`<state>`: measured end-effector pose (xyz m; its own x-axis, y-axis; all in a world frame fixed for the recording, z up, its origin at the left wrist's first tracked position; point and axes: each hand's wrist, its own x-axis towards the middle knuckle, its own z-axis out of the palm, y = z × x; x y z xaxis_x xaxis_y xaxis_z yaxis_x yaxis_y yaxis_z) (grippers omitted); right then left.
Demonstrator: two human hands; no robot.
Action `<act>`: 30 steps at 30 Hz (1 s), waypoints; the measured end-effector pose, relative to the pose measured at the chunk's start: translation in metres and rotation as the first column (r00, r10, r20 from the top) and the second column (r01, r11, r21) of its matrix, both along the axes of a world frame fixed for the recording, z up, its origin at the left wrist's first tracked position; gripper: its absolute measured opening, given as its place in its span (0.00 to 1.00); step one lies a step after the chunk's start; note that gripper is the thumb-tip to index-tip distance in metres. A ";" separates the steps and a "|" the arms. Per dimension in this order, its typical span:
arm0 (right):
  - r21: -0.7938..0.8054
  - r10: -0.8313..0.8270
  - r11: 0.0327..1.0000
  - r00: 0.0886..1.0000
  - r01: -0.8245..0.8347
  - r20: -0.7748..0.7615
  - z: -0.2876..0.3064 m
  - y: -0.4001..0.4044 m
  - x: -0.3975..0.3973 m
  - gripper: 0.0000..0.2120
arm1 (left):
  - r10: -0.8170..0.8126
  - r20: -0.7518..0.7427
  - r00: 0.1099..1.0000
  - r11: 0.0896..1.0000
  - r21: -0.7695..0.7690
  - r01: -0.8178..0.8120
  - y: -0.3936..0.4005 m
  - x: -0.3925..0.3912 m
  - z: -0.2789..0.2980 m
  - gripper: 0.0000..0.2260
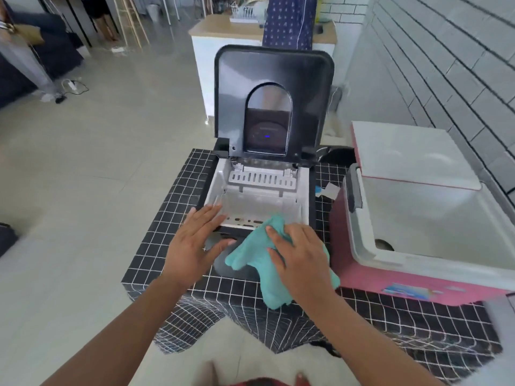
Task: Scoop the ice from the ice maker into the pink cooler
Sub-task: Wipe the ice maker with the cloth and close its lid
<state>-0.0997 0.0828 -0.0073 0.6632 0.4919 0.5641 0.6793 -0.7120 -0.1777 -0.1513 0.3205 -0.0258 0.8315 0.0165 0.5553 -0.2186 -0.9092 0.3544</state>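
The ice maker point(262, 190) is seated at the middle of the table point(172, 218), lid raised, basket exposed. The pink cooler point(418, 246) is stationed just beside it toward the table's right edge, lid open. A teal cloth point(259, 252) is held against the ice maker's front rim by the right hand point(301, 257), fingers curled over it. The left hand point(195, 240) is laid flat, fingers straight, on the front left corner. No scoop is visible. The cooler lies rightward of both hands, nearer the right hand; ice in the basket cannot be confirmed.

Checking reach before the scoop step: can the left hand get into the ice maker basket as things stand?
Probably yes. The ice maker lid is up, and the open left hand rests at its front rim; the teal cloth under the right hand sits to the side.
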 end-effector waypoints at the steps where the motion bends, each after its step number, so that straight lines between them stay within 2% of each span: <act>1: 0.002 -0.027 1.000 1.000 0.027 -0.001 0.000 0.013 -0.006 0.17 | -0.032 -0.003 0.999 0.998 -0.058 0.032 0.004 -0.002 0.001 0.23; 4: 0.021 -0.059 0.998 0.998 0.059 -0.026 0.004 0.049 -0.016 0.16 | -0.106 0.007 0.994 0.968 -0.230 0.105 0.013 -0.006 0.004 0.19; 6: 0.060 -0.029 0.998 0.994 0.036 -0.106 0.009 0.060 -0.018 0.16 | -0.143 0.022 0.990 0.957 -0.252 0.144 0.015 -0.008 0.006 0.21; 9: 0.162 0.108 0.985 0.945 -0.060 -0.308 0.014 0.043 -0.017 0.17 | -0.198 0.023 0.980 0.973 -0.112 0.199 0.004 -0.004 0.008 0.27; 12: 0.219 0.156 0.974 0.860 -0.053 -0.487 0.024 0.017 -0.010 0.19 | -0.195 0.032 0.980 0.981 0.023 0.194 -0.006 0.005 0.013 0.24; 15: 0.057 0.074 0.997 0.927 -0.057 -0.367 0.031 0.009 -0.003 0.16 | -0.179 0.107 0.978 0.983 0.067 0.172 -0.019 0.013 0.016 0.14; 16: 0.049 0.073 0.997 0.940 -0.060 -0.334 0.033 0.010 -0.002 0.15 | -0.191 0.124 0.974 0.980 0.078 0.182 -0.024 0.014 0.015 0.12; 19: 0.184 0.139 0.980 0.921 -0.075 -0.364 0.033 0.011 -0.002 0.14 | -0.240 0.098 0.966 0.966 0.122 0.227 -0.041 0.008 0.011 0.19; 21: 0.256 0.134 0.966 0.901 -0.027 -0.412 0.031 0.007 -0.001 0.14 | -0.264 0.064 0.962 0.959 0.127 0.254 -0.041 0.007 0.011 0.24; 24: 0.239 0.091 0.971 0.902 0.013 -0.422 0.026 -0.002 -0.001 0.17 | -0.332 -0.004 0.943 0.937 0.117 0.330 -0.014 0.007 0.017 0.29; 29: 0.078 0.031 0.997 0.927 -0.002 -0.374 0.020 0.003 0.000 0.17 | -0.424 -0.072 0.903 0.891 -0.210 0.402 0.050 0.004 0.034 0.21; 30: 0.054 0.012 0.999 0.931 0.008 -0.366 0.020 0.006 0.001 0.16 | -0.420 -0.097 0.902 0.897 -0.195 0.397 0.052 0.004 0.036 0.20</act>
<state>-0.0988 0.0884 0.0124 0.8277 0.4690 0.3082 0.5612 -0.6936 -0.4517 -0.1478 0.3720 0.0103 0.8506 -0.2579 0.4582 -0.4979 -0.6750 0.5445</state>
